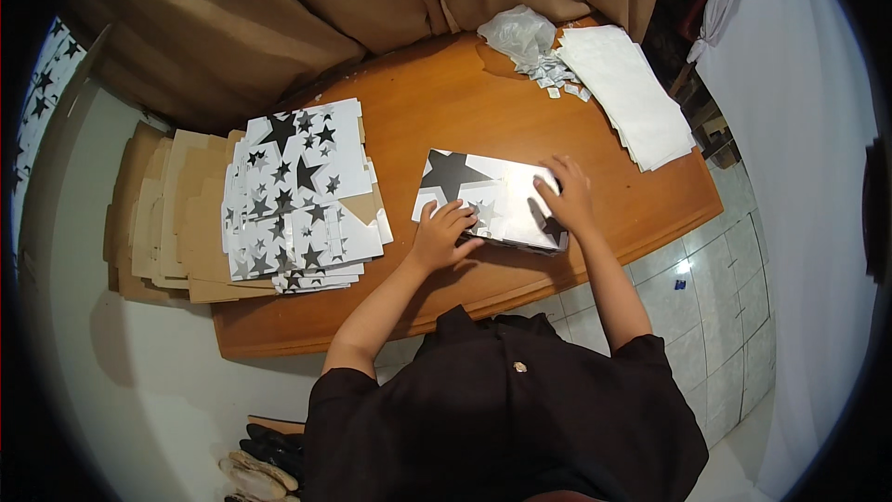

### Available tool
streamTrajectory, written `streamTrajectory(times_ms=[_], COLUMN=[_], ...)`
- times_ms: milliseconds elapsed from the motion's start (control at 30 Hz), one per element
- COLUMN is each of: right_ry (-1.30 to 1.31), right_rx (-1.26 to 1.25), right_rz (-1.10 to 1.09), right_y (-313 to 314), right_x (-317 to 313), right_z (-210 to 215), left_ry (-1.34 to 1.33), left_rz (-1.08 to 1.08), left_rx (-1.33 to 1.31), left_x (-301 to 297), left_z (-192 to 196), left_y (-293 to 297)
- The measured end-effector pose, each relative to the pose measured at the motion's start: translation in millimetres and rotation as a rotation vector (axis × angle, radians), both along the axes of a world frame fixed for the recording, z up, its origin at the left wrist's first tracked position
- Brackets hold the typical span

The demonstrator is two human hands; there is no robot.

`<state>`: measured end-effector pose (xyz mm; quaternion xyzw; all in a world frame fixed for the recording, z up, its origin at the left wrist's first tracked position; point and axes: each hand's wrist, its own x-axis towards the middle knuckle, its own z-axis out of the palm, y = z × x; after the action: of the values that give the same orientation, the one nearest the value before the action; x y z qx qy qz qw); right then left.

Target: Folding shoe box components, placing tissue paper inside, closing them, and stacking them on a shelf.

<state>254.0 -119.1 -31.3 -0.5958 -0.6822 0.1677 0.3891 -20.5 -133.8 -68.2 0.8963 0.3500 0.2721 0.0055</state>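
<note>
Hands on a flat star-printed box blank, centre of the frame, lying on the wooden counter. The blank rests with its printed face up and its long side slanting down to the right, close to the counter's near edge, probably so that both forearms reach it without stretching.

Left hand lies on the blank's lower left corner, fingers spread and pointing up the frame; its grip is released, palm and fingertips pressing down and enclosing nothing. Right hand lies on the blank's right end, fingers bent over the edge there. Whether those fingers pinch a flap or only press on it cannot be told, since the fingertips hide the edge. The two hands sit well apart, one at each end, which would hold the sheet flat and steady.

Stack of like blanks, left of centre, sits fanned on plain brown cardboard sheets that overhang the counter's left edge. White paper sheets lie at upper right, with a crumpled plastic bag and small white bits just beside them. Brown curtain hangs behind.
</note>
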Motion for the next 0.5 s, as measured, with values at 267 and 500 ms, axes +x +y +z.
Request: streamTrajectory(times_ms=[267,500], right_ry=[0.015,0.106], right_rx=[-0.129,-0.244], right_rz=[-0.096,-0.072], right_y=[-3,-14], right_x=[11,29], right_z=[-30,-37], left_ry=[-0.111,-0.084], left_rz=[0.164,0.195], left_rx=[-0.080,-0.249], left_x=[22,19], left_z=[-8,5], left_y=[-20,-38])
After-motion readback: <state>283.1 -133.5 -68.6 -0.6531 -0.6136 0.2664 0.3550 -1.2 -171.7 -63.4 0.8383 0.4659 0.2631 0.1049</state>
